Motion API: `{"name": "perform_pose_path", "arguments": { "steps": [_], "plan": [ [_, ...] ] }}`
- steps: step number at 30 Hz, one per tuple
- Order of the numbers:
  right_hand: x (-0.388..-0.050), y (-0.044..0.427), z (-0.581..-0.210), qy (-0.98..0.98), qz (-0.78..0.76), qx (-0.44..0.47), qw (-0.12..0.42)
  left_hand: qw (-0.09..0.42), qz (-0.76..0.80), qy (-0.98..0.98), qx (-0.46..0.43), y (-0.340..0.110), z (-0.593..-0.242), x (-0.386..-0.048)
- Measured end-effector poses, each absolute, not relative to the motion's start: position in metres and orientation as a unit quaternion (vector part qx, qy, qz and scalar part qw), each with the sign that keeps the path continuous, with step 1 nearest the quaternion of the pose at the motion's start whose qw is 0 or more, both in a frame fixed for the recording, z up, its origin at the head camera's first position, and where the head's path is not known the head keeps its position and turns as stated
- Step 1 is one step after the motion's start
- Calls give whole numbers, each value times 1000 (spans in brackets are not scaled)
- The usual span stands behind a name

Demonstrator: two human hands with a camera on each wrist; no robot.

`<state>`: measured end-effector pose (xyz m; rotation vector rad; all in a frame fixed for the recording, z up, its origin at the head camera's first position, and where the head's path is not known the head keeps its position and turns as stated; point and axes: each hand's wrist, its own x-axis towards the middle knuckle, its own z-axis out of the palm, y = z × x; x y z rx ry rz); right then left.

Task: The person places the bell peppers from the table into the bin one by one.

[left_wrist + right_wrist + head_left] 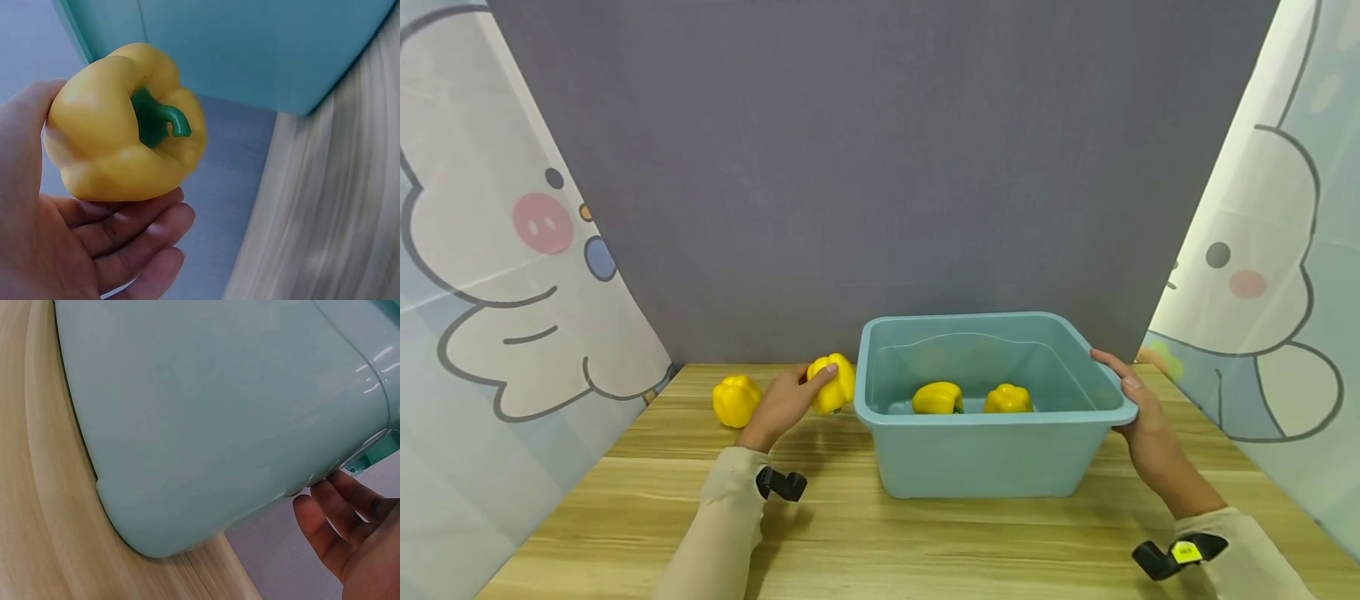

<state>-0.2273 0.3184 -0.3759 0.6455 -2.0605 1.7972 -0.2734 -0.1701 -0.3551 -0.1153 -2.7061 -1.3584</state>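
Observation:
My left hand (786, 404) grips a yellow bell pepper (833, 383) just left of the blue-green plastic bin (985, 454), held clear of the table. In the left wrist view the pepper (125, 131) shows its green stem, thumb on one side and fingers beneath. At the bin's right end, my right hand (1146, 425) holds the rim, thumb on top; the right wrist view shows its fingers (337, 519) against the bin's outer wall (219, 412). Two yellow bell peppers, one on its side (937, 398) and another (1008, 399), lie inside the bin.
One more yellow bell pepper (736, 401) sits on the wooden table (925, 550), left of my left hand. A grey panel (865, 167) rises behind the table. Cartoon-printed curtains (512, 250) hang at both sides.

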Motion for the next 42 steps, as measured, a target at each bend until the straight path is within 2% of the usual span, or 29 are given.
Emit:
{"name": "perform_pose_path", "arguments": {
  "steps": [19,32,42],
  "plan": [
    [-226,318,-376,-719,635,225,171,83,-459,-882,-66,-159,-336,-263],
    [-227,318,-377,-718,638,218,172,142,-464,-872,-65,-160,-328,-259],
    [-227,318,-377,-719,636,221,174,219,-479,-846,-77,-160,-315,-251]
  ]
}}
